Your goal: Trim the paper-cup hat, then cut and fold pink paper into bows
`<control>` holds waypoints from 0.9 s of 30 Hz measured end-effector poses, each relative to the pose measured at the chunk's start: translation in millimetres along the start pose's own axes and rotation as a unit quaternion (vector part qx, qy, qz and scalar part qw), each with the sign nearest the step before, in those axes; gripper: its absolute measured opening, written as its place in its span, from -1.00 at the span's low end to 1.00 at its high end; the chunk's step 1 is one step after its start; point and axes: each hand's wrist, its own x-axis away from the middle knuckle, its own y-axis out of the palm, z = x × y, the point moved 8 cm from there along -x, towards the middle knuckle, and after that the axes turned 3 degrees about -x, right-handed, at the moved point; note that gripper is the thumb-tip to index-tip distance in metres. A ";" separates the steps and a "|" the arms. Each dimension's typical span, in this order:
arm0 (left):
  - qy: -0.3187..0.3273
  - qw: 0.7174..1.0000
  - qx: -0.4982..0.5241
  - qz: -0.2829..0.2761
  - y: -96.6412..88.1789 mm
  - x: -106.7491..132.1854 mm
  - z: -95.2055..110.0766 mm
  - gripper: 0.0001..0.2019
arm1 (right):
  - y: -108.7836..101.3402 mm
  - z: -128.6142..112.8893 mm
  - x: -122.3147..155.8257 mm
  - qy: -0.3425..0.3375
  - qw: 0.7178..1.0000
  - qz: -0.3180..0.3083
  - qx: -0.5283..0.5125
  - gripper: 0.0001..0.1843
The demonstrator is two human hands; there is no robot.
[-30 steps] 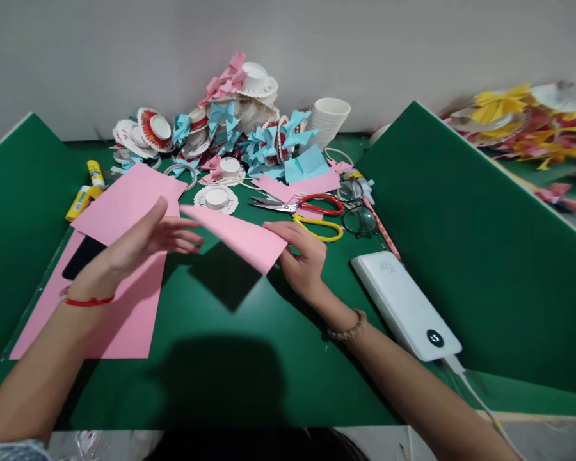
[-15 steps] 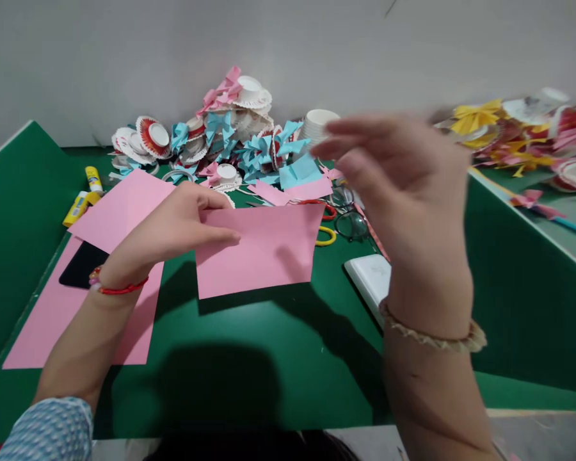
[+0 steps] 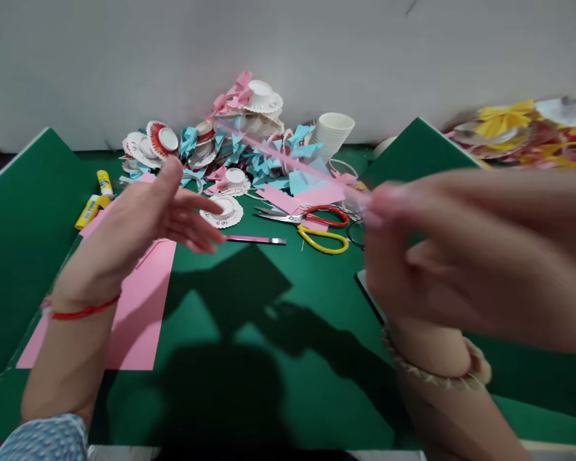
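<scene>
My left hand (image 3: 144, 214) is open, its fingers apart, held over the pink sheets (image 3: 146, 326) at the left of the green table. A pink sheet of paper (image 3: 292, 163) hangs in the air nearly edge-on, with its right end in a pinch close to the camera. My right hand (image 3: 381, 262), with a beige band at the wrist, is at that end and seems closed on the paper. A large blurred hand shape (image 3: 499, 256) reaches across from the right edge and overlaps it; I cannot clearly tell whether it is another person's.
Scissors (image 3: 300, 218) and a pink pencil-like stick (image 3: 256, 240) lie mid-table. Behind them are paper-plate pieces with bows (image 3: 256, 150) and stacked white cups (image 3: 333, 131). Glue sticks (image 3: 89, 211) are at the left. Green dividers (image 3: 26, 256) border the table.
My left hand has let go of the pink paper and opened. The sheet has risen and turned edge-on, its right end now pinched. The scissors and pink stick are uncovered.
</scene>
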 end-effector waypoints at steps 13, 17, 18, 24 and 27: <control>-0.126 0.930 0.345 0.007 49.0 -4.6 -31.7 -0.70 | 52.0 -34.0 2.5 -0.225 0.953 -0.030 0.200 -0.92; -0.170 0.914 0.368 0.021 59.7 -0.8 -38.6 -0.72 | 62.4 -41.5 8.6 -0.207 0.957 -0.072 0.189 -0.96; -0.174 0.912 0.371 0.013 62.0 0.1 -39.3 -0.74 | 63.0 -43.7 9.9 -0.204 0.960 -0.077 0.178 -0.94; -0.136 0.921 0.359 -0.069 68.4 1.2 -33.7 -0.77 | 48.3 -34.2 3.2 -0.077 0.993 -0.073 0.058 -0.90; -0.084 0.925 0.355 -0.104 69.2 0.9 -24.9 -0.74 | 39.2 -20.3 -2.7 0.009 0.998 -0.061 -0.008 -0.89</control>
